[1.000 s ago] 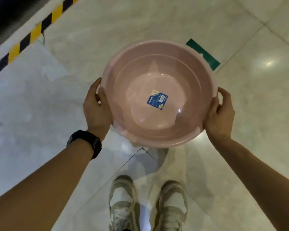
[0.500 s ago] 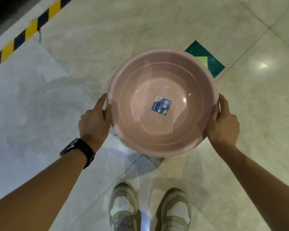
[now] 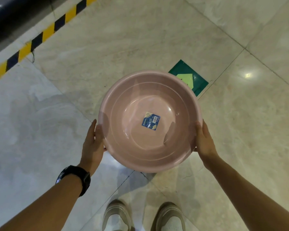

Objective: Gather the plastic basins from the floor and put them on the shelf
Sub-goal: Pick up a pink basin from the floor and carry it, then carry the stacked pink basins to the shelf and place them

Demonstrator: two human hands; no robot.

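Note:
A round pink plastic basin (image 3: 150, 144) with a blue label (image 3: 151, 122) on its inside bottom is held level above the floor, in front of my feet. My left hand (image 3: 92, 144), with a black watch on its wrist, holds the basin's left rim, thumb along the edge and fingers tucked under it. On the opposite side, my right hand (image 3: 204, 140) holds the right rim in the same way. The fingertips of both hands are hidden beneath the basin. No shelf or other basin is in view.
Polished marble floor tiles (image 3: 240, 130) spread all around. A green floor sticker (image 3: 196, 79) with a pale arrow lies just beyond the basin. A yellow-and-black hazard stripe (image 3: 40, 37) runs along a dark ledge at the upper left. My two shoes (image 3: 117, 215) stand below.
The basin has come lower in the view and closer to my body, uncovering more of the green sticker. Both hands have stayed on its rim, sliding slightly toward the near side.

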